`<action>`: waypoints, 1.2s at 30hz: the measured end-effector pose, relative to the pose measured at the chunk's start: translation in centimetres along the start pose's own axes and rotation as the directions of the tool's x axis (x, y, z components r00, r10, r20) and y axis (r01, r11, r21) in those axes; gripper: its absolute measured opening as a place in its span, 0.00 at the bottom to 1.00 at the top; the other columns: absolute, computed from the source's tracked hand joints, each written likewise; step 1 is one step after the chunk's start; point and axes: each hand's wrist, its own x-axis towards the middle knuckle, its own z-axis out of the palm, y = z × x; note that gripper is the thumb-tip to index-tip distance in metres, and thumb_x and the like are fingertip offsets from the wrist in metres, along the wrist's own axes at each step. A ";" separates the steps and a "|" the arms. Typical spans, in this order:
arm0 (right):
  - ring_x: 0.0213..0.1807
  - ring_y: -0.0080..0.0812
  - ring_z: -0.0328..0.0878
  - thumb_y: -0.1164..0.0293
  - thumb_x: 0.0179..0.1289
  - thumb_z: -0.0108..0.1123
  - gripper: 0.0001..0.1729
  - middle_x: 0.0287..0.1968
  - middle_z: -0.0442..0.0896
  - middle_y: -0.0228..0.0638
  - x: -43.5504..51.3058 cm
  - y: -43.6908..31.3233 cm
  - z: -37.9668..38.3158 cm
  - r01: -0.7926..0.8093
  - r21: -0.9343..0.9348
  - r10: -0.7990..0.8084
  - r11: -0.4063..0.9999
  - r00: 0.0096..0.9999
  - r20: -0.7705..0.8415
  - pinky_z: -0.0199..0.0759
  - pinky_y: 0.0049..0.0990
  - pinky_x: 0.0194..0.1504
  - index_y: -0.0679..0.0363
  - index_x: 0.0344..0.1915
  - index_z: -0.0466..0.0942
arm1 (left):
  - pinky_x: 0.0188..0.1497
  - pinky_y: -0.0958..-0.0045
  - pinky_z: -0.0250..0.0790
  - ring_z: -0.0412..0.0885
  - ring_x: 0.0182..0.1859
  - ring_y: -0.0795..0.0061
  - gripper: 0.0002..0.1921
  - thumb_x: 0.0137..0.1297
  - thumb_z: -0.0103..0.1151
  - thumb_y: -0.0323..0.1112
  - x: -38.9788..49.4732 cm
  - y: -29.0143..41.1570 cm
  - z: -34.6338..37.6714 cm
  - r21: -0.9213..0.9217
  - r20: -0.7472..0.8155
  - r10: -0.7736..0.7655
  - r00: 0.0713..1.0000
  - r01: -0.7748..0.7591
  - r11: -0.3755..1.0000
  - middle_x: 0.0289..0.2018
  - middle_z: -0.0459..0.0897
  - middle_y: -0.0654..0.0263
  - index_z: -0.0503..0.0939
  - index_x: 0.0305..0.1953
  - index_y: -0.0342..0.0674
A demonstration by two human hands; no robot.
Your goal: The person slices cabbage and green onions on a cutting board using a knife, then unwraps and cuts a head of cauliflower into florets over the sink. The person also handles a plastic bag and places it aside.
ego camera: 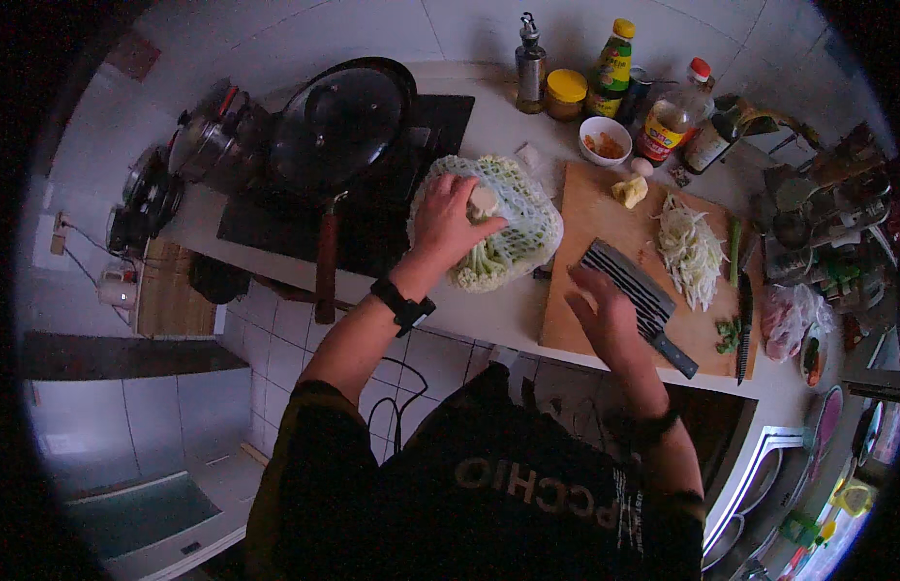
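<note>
A cauliflower in a white foam net sits stem up, partly over the cooktop's right edge. My left hand grips it, thumb and fingers around the cut stem. Florets show below the net. Over the left part of a wooden cutting board is my right hand, fingers apart and nothing in it. Beneath and beside that hand lies a cleaver with a striped blade and dark handle. Whether the hand touches the cleaver I cannot tell. Shredded pale vegetable is heaped on the board's right side.
A lidded frying pan stands on the black cooktop, its handle jutting toward me. Ginger, a dark knife and chopped greens lie on the board. Behind are a white bowl and several bottles; bagged meat is at right.
</note>
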 end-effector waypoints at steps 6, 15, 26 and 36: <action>0.41 0.43 0.80 0.63 0.60 0.63 0.17 0.41 0.81 0.42 10.5 -0.9 4.3 0.074 -0.443 -0.092 0.893 0.996 -0.019 0.74 0.39 0.44 0.59 0.46 0.78 | 0.54 0.59 0.70 0.74 0.54 0.55 0.30 0.48 0.72 0.51 0.8 0.2 0.3 -0.042 0.096 -0.006 0.995 0.010 0.999 0.53 0.74 0.59 0.76 0.49 0.39; 0.35 0.31 0.81 0.66 0.69 0.55 0.11 0.39 0.82 0.34 9.4 1.0 2.8 -0.383 0.573 0.496 0.725 0.867 -0.047 0.75 0.33 0.38 0.62 0.42 0.78 | 0.50 0.60 0.71 0.76 0.50 0.57 0.25 0.46 0.74 0.44 0.8 -1.5 -0.5 -0.089 0.090 0.071 0.993 -0.063 0.994 0.48 0.77 0.61 0.77 0.43 0.39; 0.44 0.25 0.78 0.59 0.72 0.53 0.19 0.43 0.82 0.29 4.5 3.2 -0.7 -0.421 0.883 0.434 -0.206 0.770 0.468 0.74 0.23 0.48 0.62 0.51 0.75 | 0.51 0.62 0.72 0.77 0.49 0.58 0.25 0.45 0.76 0.43 1.1 0.7 -3.5 -0.191 0.002 0.209 0.978 -0.205 0.960 0.48 0.77 0.62 0.77 0.42 0.38; 0.38 0.17 0.76 0.67 0.65 0.65 0.13 0.37 0.82 0.24 5.2 2.2 -5.8 -0.430 0.683 0.342 0.590 0.900 0.271 0.72 0.20 0.39 0.61 0.46 0.78 | 0.50 0.62 0.72 0.78 0.47 0.56 0.24 0.41 0.78 0.36 2.3 2.8 -6.1 -0.324 0.066 0.340 0.938 -0.302 0.896 0.45 0.79 0.59 0.77 0.40 0.37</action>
